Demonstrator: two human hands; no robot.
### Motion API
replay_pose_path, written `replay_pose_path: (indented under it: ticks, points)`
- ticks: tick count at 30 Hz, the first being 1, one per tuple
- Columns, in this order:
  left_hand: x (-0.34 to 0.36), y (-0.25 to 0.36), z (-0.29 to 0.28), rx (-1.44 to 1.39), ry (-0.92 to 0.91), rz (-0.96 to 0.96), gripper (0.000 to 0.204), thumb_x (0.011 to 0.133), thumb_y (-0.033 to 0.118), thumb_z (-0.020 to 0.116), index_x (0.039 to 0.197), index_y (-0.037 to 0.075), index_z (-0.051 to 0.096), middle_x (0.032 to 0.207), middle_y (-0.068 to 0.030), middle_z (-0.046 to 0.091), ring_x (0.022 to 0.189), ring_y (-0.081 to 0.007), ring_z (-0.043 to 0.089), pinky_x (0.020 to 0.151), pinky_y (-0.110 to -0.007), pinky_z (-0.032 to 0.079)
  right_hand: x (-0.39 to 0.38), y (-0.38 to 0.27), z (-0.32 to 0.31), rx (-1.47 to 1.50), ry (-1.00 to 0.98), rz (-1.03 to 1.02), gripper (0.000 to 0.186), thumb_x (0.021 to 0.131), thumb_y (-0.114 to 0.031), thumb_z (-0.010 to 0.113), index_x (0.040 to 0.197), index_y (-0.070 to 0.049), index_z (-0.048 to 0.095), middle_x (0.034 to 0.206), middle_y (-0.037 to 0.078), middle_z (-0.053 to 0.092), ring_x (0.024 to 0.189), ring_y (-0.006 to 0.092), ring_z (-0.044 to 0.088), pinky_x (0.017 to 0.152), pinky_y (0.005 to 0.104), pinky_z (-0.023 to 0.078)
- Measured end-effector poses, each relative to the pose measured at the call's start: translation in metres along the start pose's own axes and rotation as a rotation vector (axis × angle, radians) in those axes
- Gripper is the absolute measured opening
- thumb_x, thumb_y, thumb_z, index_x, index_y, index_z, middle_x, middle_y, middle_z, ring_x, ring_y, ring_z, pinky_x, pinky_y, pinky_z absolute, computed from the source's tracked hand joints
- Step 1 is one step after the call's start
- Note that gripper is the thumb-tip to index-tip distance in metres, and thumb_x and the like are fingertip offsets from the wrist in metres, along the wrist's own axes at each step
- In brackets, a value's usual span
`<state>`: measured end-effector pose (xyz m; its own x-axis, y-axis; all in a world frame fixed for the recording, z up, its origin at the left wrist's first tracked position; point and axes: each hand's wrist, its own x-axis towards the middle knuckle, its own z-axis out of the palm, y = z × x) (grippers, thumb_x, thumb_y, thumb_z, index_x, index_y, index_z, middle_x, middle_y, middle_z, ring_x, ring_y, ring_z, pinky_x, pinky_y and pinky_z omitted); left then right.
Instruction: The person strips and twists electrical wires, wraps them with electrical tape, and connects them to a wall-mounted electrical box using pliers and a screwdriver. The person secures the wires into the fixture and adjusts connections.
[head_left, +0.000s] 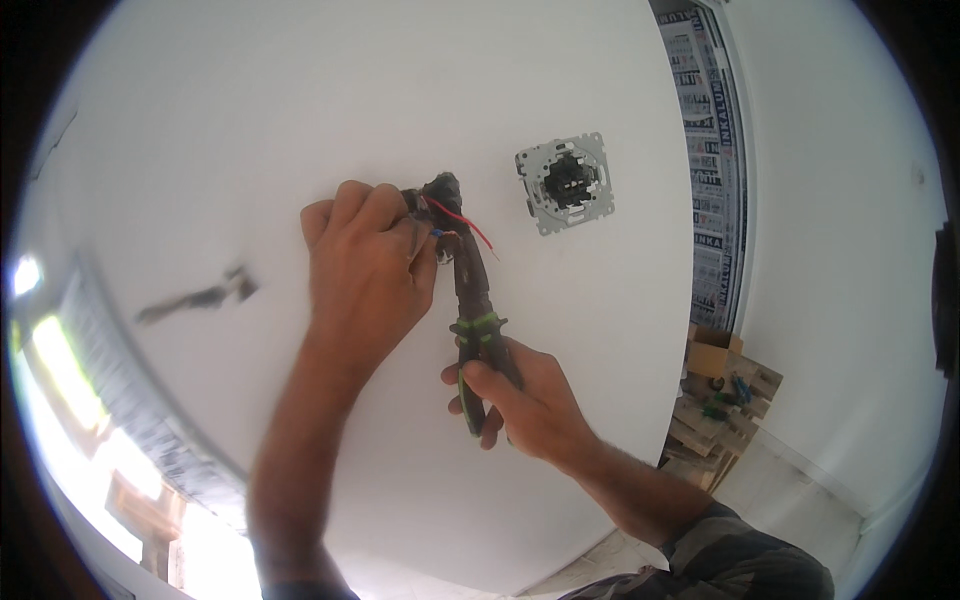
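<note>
My left hand (368, 262) is closed on wires at a rough dark opening (440, 188) in the white wall (480, 90). A red wire (467, 222) hangs out of it toward the lower right, and a short blue wire (437, 233) shows beside my fingertips. My right hand (525, 400) grips dark pliers (478, 335) with green-trimmed handles; their head reaches up to the wires, where its exact contact is hard to make out. Right of the opening, a square metal socket or switch frame (535, 200) with a black centre is on the wall.
A second opening with dark wires (205, 300) is at the left, near a bright window (65, 370). To the right, beyond the wall's edge, are a strip covered in printed film (708, 170), a cardboard box (712, 350) and a wooden pallet (700, 445) with small tools on it.
</note>
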<state>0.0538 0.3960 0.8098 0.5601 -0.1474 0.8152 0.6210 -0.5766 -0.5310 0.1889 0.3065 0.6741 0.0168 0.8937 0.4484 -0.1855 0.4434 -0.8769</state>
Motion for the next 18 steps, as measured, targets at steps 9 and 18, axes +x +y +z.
replay_pose_path:
  ticks: [9, 18]
  points:
    - [0.0, -0.009, -0.006, -0.019, -0.027, 0.016, 0.013, 0.077, 0.005, 0.082, 0.088, 0.009, 0.075, 0.096, -0.0023, 0.062, 0.1, -0.0245, 0.059, 0.09, -0.043, 0.037, 0.005, -0.01, 0.021, 0.16, -0.029, -0.014, 0.034, 0.109, -0.029, 0.054, 0.125, 0.001, 0.056, 0.088, 0.009, 0.067, 0.069, 0.0141, 0.068, 0.047, 0.0265, 0.049]
    - [0.003, -0.011, -0.011, -0.061, -0.089, 0.039, 0.015, 0.077, 0.004, 0.081, 0.09, 0.009, 0.077, 0.1, -0.0037, 0.064, 0.101, -0.0248, 0.059, 0.091, -0.042, 0.038, 0.032, 0.034, 0.014, 1.077, -0.604, -0.036, 0.041, 0.108, -0.025, 0.049, 0.135, 0.006, 0.052, 0.093, 0.017, 0.069, 0.068, 0.0261, 0.072, 0.035, 0.026, 0.044]
